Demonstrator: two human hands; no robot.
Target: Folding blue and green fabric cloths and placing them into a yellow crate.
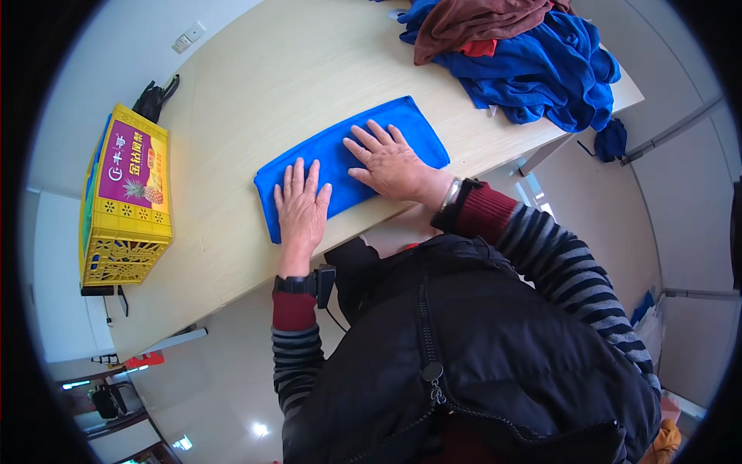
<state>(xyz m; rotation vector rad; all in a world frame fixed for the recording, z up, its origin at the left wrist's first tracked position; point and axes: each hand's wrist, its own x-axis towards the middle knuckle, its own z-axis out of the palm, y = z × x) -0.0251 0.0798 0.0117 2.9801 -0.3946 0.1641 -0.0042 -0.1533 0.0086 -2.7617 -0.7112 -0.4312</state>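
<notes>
A blue cloth [340, 158], folded into a long flat rectangle, lies at the front edge of the pale wooden table [255, 69]. My left hand [301, 213] rests flat on its left part, fingers stretched away from me. Toward the cloth's right half, my right hand [390, 164] lies palm down with its fingers spread and pointing up and left. Neither hand grips the fabric. The cloth's near edge is partly hidden beneath my hands.
At the table's left end stands a yellow plastic crate [127, 232] with a purple panel showing pineapples. Behind it is a black object [154, 99]. A crumpled heap of blue cloths [533, 69], with a brown cloth [471, 27] on top, covers the far right corner.
</notes>
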